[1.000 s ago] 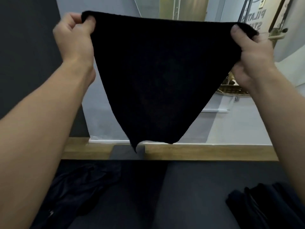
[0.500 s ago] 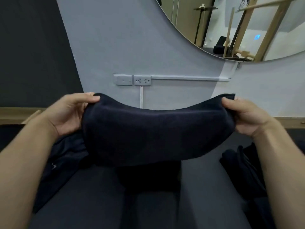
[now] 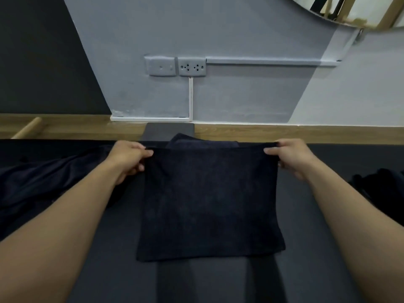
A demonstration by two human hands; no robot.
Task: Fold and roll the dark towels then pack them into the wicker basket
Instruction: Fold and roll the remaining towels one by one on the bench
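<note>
A dark navy towel (image 3: 207,202) lies spread as a flat rectangle on the dark padded surface (image 3: 105,270) in front of me. My left hand (image 3: 129,158) pinches its far left corner and my right hand (image 3: 290,158) pinches its far right corner, holding the far edge taut. A fold of the same dark cloth (image 3: 196,142) pokes out behind the far edge. A loose heap of dark towels (image 3: 43,184) lies on the left, and another dark bundle (image 3: 380,186) sits at the right edge. The wicker basket is not in view.
A wooden floor strip (image 3: 284,133) runs along the far side of the padded surface, below a grey wall with sockets (image 3: 175,66). A wooden bar end (image 3: 28,127) lies at the far left. A mirror edge (image 3: 349,12) shows top right.
The towel, held up high by two corners a second ago, has come down and now lies flat on the padded surface, both hands still gripping its corners.
</note>
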